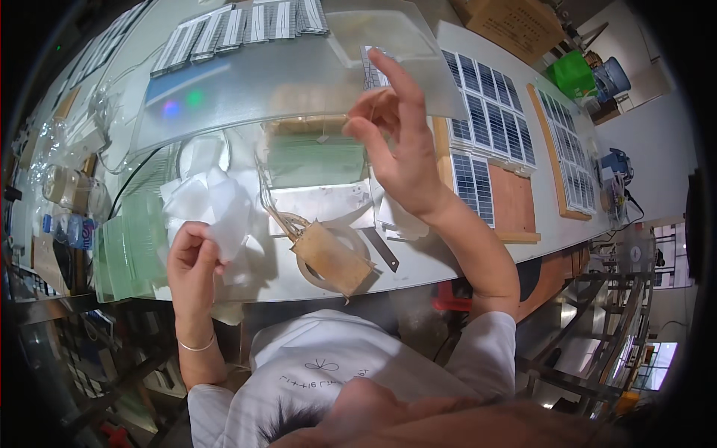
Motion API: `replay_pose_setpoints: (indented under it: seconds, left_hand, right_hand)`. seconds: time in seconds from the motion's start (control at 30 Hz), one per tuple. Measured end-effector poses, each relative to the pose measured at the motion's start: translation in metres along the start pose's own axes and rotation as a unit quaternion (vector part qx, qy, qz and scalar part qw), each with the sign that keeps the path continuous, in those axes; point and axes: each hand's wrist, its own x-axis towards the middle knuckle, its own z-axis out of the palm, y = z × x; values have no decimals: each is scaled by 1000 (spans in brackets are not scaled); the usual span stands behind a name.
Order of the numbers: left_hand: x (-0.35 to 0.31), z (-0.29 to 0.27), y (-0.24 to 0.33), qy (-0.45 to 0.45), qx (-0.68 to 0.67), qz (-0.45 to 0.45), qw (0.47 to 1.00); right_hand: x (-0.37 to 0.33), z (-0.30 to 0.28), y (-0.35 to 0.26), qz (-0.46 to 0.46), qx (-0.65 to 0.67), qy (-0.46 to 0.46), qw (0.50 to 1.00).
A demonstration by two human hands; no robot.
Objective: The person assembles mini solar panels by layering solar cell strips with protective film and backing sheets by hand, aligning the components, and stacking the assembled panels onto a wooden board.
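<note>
My left hand [196, 263] pinches the edge of a thin translucent white sheet [228, 213] over a loose heap of similar sheets at the table's near left. Raised over the right end of the frosted raised panel's front edge is my right hand [399, 138]. Its index finger points up and away and the thumb stands apart; I see nothing held in it. Beyond its fingers a small gridded solar cell piece [370, 75] shows on the frosted panel [299, 82]. Under that panel, in front of me, lies a stack of greenish glass sheets [314, 160].
A tan block with cords [332, 257] rests on a round holder near the front edge, beside a dark metal blade [382, 250]. Solar panels [493, 112] lie on wooden boards at right. More greenish sheets [131, 246] stand at left. Strips of cells [243, 26] line the panel's far side.
</note>
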Motion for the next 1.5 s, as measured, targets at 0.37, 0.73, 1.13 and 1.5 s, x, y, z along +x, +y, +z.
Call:
replay_pose_setpoints:
  seconds: [0.37,0.73,1.13,1.5]
  left_hand:
    - [-20,38,-6,-80,-205,-40,975]
    - [-33,45,-14,-97,-204,-6,974]
    - [-34,32,-17,-62,-205,-31,976]
    - [-31,14,1,96,-225,-38,969]
  right_hand:
    - [-66,8,-37,63,-130,-248,958]
    - [-52,66,-62,129,120,-304,936]
    - [-50,81,-68,81,56,-290,952]
    - [-33,81,-51,143,12,-222,964]
